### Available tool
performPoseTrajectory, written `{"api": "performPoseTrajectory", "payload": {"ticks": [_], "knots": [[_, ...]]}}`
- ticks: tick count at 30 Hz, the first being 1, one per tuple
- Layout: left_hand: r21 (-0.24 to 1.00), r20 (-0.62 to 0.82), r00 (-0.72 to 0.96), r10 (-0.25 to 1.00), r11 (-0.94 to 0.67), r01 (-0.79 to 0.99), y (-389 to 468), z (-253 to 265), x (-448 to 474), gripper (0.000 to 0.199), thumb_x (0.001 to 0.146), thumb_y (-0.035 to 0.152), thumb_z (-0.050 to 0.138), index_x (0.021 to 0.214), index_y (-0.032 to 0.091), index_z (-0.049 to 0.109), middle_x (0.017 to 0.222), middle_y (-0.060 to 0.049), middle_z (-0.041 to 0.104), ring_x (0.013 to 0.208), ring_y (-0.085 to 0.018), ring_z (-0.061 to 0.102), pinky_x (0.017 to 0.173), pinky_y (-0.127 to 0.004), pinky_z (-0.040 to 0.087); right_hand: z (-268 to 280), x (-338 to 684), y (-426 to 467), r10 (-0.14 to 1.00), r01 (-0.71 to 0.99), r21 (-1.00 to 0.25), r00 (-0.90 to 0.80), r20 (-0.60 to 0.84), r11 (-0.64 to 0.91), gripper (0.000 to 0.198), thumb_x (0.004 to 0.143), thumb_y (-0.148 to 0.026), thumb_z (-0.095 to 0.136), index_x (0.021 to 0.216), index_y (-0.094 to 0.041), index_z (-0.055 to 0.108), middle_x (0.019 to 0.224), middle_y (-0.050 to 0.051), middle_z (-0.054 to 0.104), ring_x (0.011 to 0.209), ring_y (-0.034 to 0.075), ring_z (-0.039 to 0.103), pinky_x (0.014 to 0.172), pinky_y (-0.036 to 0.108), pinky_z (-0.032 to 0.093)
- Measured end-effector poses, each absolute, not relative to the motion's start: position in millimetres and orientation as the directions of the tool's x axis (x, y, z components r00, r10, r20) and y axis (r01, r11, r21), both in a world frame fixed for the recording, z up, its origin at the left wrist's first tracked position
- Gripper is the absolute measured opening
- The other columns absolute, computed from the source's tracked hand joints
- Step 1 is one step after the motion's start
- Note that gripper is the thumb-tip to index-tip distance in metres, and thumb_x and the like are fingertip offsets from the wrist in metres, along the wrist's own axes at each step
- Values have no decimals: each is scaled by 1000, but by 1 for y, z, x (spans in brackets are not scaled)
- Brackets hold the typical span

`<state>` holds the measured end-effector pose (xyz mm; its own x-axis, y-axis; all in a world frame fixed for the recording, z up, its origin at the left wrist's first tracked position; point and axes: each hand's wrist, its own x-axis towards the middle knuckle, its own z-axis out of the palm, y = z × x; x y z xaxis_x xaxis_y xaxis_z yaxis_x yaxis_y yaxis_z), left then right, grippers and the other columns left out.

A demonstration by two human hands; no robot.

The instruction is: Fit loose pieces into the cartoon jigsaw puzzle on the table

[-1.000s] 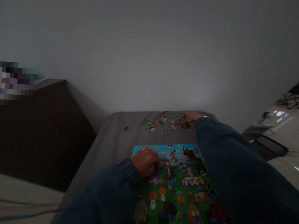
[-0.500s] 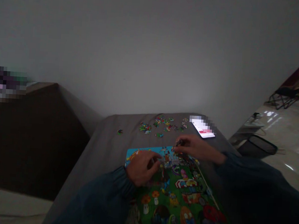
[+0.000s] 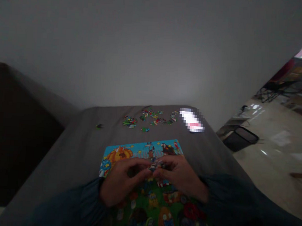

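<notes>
Over the upper part of a colourful picture puzzle [image 3: 123, 152], my two hands meet fingertip to fingertip. Between them is a small jigsaw piece [image 3: 153, 167], dark and pale in colour, partly covered by the fingers. My left hand [image 3: 123, 178] pinches it from the left with thumb and forefinger. From the other side my right hand [image 3: 181, 176] is closed on it too. Blue sky, a pumpkin and cartoon figures show on the puzzle, which lies on a grey cloth surface [image 3: 69, 155]. Dim light blurs the piece's outline.
Loose puzzle pieces [image 3: 130, 122] lie scattered beyond the puzzle, with a single piece [image 3: 99, 126] off to the left. A lit phone [image 3: 191, 120] rests at the back right. Behind stands a pale wall [image 3: 134, 57]; a dark cabinet side [image 3: 17, 128] is at left.
My right hand has come from the puzzle's top right corner to its middle and met my left hand at the piece. The view has turned slightly to the right.
</notes>
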<state>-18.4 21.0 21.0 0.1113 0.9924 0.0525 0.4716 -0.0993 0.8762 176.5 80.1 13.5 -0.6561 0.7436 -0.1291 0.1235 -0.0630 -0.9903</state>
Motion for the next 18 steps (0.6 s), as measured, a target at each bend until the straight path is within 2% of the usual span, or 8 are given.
{"api": "performPoseTrajectory", "payload": {"ticks": [5,12,18], "knots": [[864,67,32,997,-74,498,28,20,-23,23,80,45,63,84,25,75,82,-2,74,76,-20,67,65,-25,53,19,181,88,636,46,-957,-738,-226,-287,41,77,-55,66,80,-14,65,70,1,67,61,11,64,62,25,51],[916,-3,-95,995,41,399,38,20,-33,33,72,52,67,78,20,71,77,-4,71,72,-20,65,63,-26,53,25,191,101,642,-100,-897,-733,-226,-430,40,82,-51,64,86,-11,67,92,11,71,73,12,67,71,27,54],[972,-186,-157,970,205,115,40,8,-39,37,74,54,69,91,21,66,81,-1,68,72,-17,62,63,-23,51,21,193,101,586,-134,-837,-771,-248,-531,37,85,-46,62,95,-11,67,97,12,71,81,16,69,77,30,53]]}}
